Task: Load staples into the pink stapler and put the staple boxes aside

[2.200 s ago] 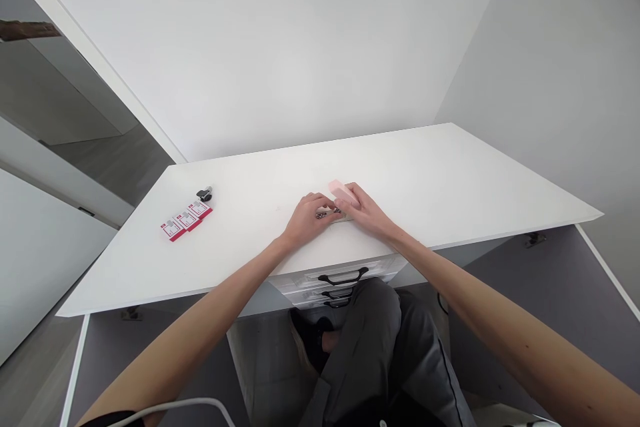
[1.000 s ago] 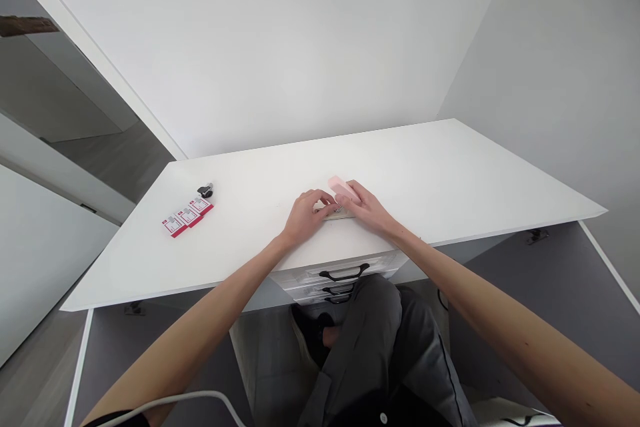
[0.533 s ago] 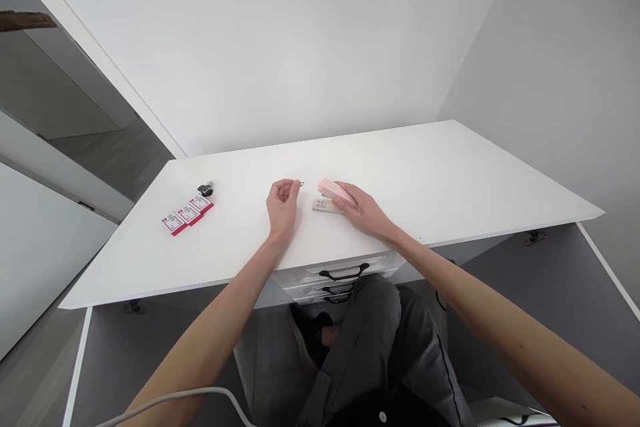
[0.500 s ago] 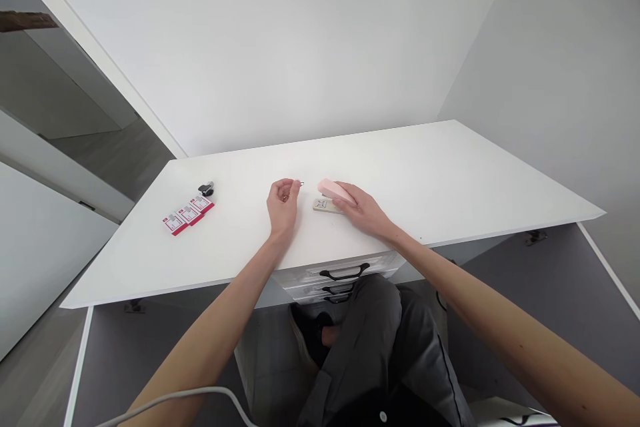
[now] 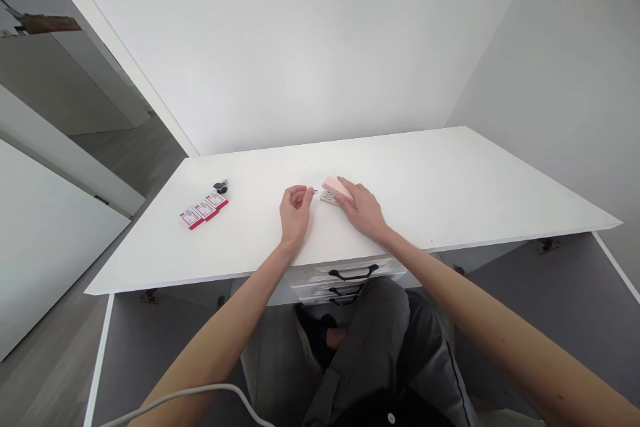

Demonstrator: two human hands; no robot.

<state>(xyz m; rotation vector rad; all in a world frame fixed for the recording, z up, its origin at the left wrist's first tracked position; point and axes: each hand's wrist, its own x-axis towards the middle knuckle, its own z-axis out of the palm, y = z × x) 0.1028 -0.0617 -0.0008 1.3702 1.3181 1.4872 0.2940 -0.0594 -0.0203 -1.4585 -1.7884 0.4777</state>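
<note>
My right hand (image 5: 364,208) is wrapped round a pink stapler (image 5: 336,186), holding it tilted just above the desk near the front middle. Under it lies a flat, pale beige piece (image 5: 327,197) with a dark printed pattern, partly covered by the stapler and my fingers. To the left, my left hand (image 5: 296,210) pinches a tiny metal piece (image 5: 315,191) between thumb and forefinger. It resembles a short strip of staples and points toward the stapler's front end, with a small gap between.
On the left of the white desk (image 5: 425,173) lie three overlapping red-and-white cards (image 5: 204,210). A small black object (image 5: 221,187) sits behind them. Drawers with black handles (image 5: 353,273) are below the front edge. A pale cable (image 5: 200,389) crosses my left forearm.
My left hand and the small metal piece have come closer to the stapler. The stapler is lower over the beige piece. The whole view has shifted slightly.
</note>
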